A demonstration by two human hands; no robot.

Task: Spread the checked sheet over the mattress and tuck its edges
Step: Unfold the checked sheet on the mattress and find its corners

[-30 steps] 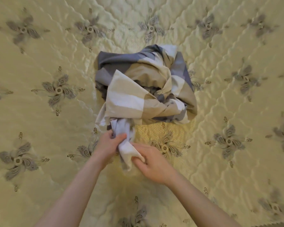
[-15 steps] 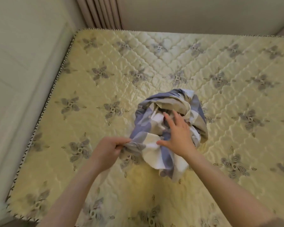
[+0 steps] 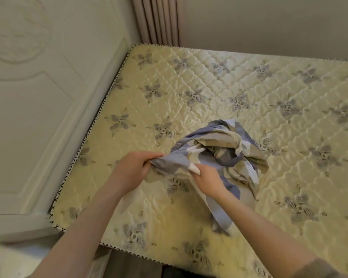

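The checked sheet (image 3: 227,151), blue, beige and white, lies bunched in a heap near the middle of the quilted yellow mattress (image 3: 229,87). My left hand (image 3: 131,169) grips one end of the sheet's edge, pulled out to the left of the heap. My right hand (image 3: 207,177) grips the cloth a short way along the same edge, at the heap's near side. A strip of sheet hangs down below my right hand toward the near mattress edge.
A cream headboard (image 3: 38,117) with raised panels runs along the mattress's left side. A pleated curtain (image 3: 157,21) and a plain wall (image 3: 269,25) stand behind the far edge. The mattress's near left corner and dark floor show at the bottom.
My left hand has pulled its end of the sheet out to the left. My right hand left the top of the heap and took hold of the edge. My view lifted and widened.
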